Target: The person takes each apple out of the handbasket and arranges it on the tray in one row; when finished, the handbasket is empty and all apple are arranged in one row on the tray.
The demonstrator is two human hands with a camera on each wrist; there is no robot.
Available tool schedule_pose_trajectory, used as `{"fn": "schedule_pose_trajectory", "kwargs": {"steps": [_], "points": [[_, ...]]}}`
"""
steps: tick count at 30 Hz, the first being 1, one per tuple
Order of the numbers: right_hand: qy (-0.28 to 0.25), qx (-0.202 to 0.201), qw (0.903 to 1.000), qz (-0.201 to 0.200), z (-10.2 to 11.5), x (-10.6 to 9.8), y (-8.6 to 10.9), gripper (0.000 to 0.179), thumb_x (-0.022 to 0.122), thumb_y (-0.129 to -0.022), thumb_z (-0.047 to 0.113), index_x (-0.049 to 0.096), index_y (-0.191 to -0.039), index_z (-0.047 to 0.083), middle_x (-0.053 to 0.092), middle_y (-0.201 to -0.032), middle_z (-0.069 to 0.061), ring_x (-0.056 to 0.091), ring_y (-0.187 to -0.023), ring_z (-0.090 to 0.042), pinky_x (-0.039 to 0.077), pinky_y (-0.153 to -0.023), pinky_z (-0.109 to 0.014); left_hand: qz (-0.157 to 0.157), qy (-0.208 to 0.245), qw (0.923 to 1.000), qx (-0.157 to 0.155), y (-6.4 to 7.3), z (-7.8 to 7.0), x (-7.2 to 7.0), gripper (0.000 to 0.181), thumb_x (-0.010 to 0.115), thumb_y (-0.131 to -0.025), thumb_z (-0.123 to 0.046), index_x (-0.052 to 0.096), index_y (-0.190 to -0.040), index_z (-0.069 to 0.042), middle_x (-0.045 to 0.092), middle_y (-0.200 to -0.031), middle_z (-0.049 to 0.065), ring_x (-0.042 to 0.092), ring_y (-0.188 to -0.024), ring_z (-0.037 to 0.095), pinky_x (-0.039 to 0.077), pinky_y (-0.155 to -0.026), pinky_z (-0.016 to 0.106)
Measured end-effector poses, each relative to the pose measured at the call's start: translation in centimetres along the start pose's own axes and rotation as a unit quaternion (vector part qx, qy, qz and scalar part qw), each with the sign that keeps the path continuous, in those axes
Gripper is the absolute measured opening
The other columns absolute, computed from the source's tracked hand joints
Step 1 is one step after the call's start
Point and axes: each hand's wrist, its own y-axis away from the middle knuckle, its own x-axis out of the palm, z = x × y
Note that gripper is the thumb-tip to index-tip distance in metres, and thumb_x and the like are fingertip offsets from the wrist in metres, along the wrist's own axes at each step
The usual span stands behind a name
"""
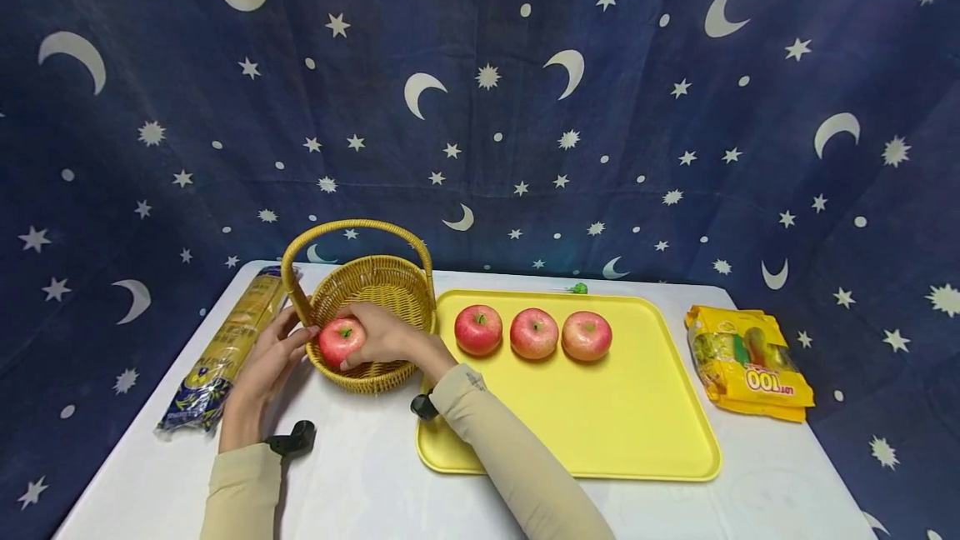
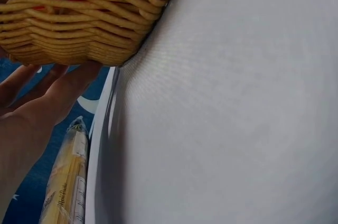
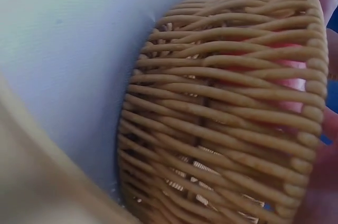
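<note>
A yellow wicker basket (image 1: 375,273) with a tall arched handle stands at the left of the table. My right hand (image 1: 386,332) reaches into it and grips a red apple (image 1: 341,343) near the left inner wall, fingers and thumb around the fruit. At the basket's left side, my left hand (image 1: 262,361) holds the rim by the handle's foot. The left wrist view shows the left fingers (image 2: 58,89) against the woven outside. Through the weave of the basket (image 3: 222,102) in the right wrist view, some red of the apple shows.
Three apples (image 1: 533,333) sit in a row on a yellow tray (image 1: 570,423), right of the basket. A long pasta packet (image 1: 232,340) lies at the left edge, a yellow snack bag (image 1: 750,363) at the right. A small green item (image 1: 578,288) lies behind the tray.
</note>
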Motion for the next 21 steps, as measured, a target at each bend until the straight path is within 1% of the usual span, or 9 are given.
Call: {"fn": "schedule_pose_trajectory", "kwargs": {"steps": [5,7,11,14,17,21], "points": [[0.026,0.013,0.9996,-0.002,0.0,0.1,1.1,0.075,0.089,-0.079,0.025,0.054,-0.144,0.012,0.06,-0.138,-0.003,0.055,-0.125,-0.013,0.042,-0.105,-0.019,0.0,0.007,1.0,-0.003,-0.1,0.0,0.3,0.069,0.05,-0.107,-0.011,0.013,-0.165,-0.005,0.014,-0.168,0.021,0.034,-0.142,0.024,0.047,-0.094,0.012],[0.027,0.02,0.9994,-0.008,0.1,0.2,1.5,0.073,0.089,-0.079,0.026,0.055,-0.141,0.013,0.06,-0.136,-0.002,0.056,-0.121,-0.012,0.044,-0.102,-0.018,-0.001,0.01,0.9999,-0.004,-0.1,-0.1,0.4,0.069,0.05,-0.107,-0.01,0.013,-0.165,-0.006,0.014,-0.168,0.021,0.033,-0.143,0.025,0.048,-0.094,0.012],[0.039,0.033,0.9986,-0.017,0.3,0.2,1.9,0.069,0.089,-0.08,0.034,0.055,-0.137,0.014,0.059,-0.132,0.0,0.056,-0.117,-0.01,0.045,-0.099,-0.017,-0.002,0.003,0.9999,-0.011,-0.1,-0.1,0.3,0.07,0.051,-0.107,-0.012,0.012,-0.165,-0.008,0.013,-0.168,0.021,0.029,-0.146,0.028,0.047,-0.092,0.011],[0.043,0.034,0.9984,-0.015,0.4,0.3,2.0,0.068,0.088,-0.082,0.035,0.053,-0.136,0.013,0.06,-0.13,0.0,0.057,-0.115,-0.009,0.046,-0.098,-0.017,0.0,-0.007,0.9999,-0.014,-0.1,-0.1,0.2,0.071,0.052,-0.107,-0.014,0.012,-0.165,-0.008,0.013,-0.169,0.021,0.028,-0.147,0.029,0.046,-0.092,0.01],[0.035,0.027,0.9989,-0.016,0.4,0.6,2.0,0.065,0.086,-0.084,0.032,0.051,-0.136,0.013,0.063,-0.128,0.001,0.058,-0.113,-0.009,0.046,-0.096,-0.017,-0.001,-0.009,0.9999,-0.012,0.0,-0.2,0.1,0.072,0.053,-0.107,-0.014,0.012,-0.166,-0.009,0.014,-0.168,0.021,0.03,-0.145,0.027,0.045,-0.092,0.01],[0.025,0.018,0.9988,-0.037,-0.1,0.7,2.5,0.06,0.087,-0.082,0.03,0.054,-0.13,0.013,0.064,-0.119,0.003,0.059,-0.104,-0.008,0.047,-0.089,-0.015,0.001,-0.007,0.9999,-0.008,-0.1,-0.2,0.0,0.071,0.052,-0.107,-0.014,0.012,-0.165,-0.009,0.014,-0.167,0.021,0.03,-0.144,0.025,0.045,-0.092,0.01]]}}
